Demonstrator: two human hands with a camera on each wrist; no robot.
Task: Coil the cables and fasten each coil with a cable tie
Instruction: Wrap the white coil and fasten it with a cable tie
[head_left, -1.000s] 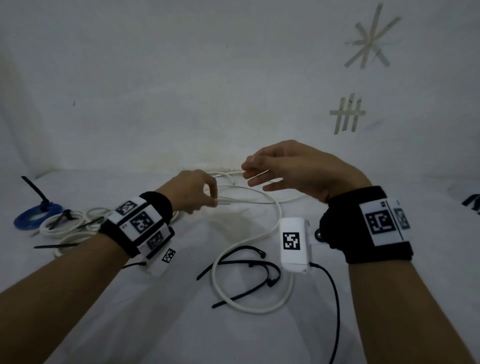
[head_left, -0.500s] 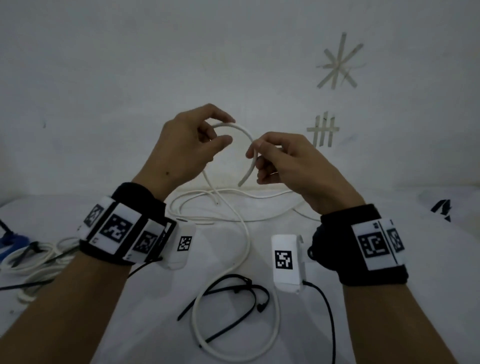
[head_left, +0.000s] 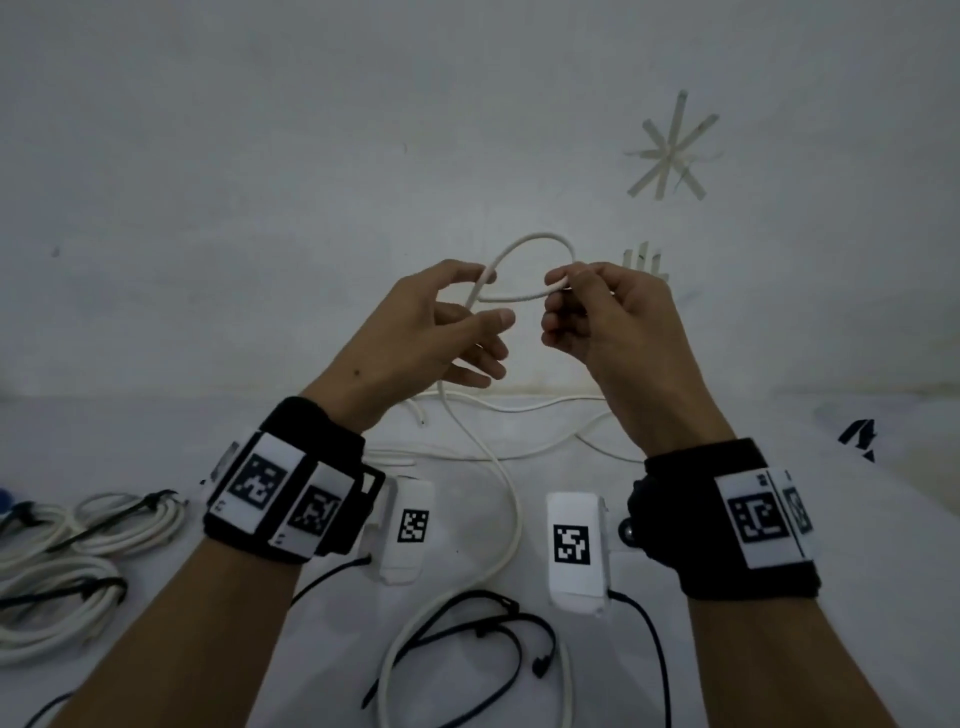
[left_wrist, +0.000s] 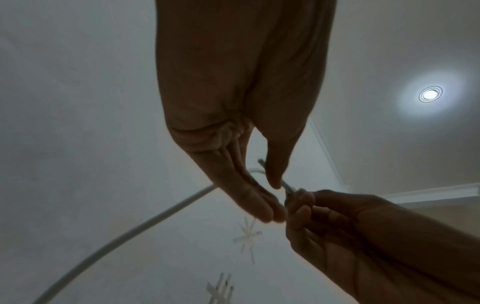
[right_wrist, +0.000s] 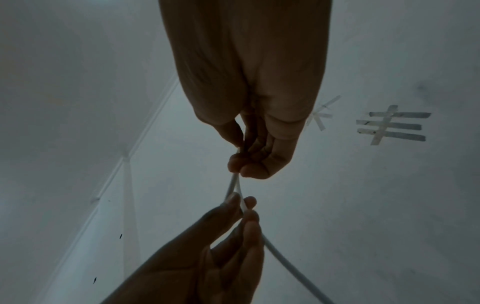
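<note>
From the head view we see our left hand (head_left: 441, 332) and right hand (head_left: 608, 322) raised above the desk (head_left: 779, 649), each taking the white cable (head_left: 511, 525) between thumb and fingertips, with a first small loop standing upright between them; the left hand's other fingers are spread loose, the right hand's curled in. We judge the cable light and springy, stiff enough to hold its arc, so it wants gripping right at the crossing or it will spring open. Its free length hangs from the left hand, runs toward us along the desk and curves back near the black cable ties (head_left: 493, 639); finished coils (head_left: 67, 561) lie at the near left. In the left wrist view, the left fingertips (left_wrist: 259, 207) and thumb close on the cable's cut end, which points up-left. In the right wrist view, the right fingertips (right_wrist: 249, 170) pinch both strands where they meet, and the cable trails down to the right.
</note>
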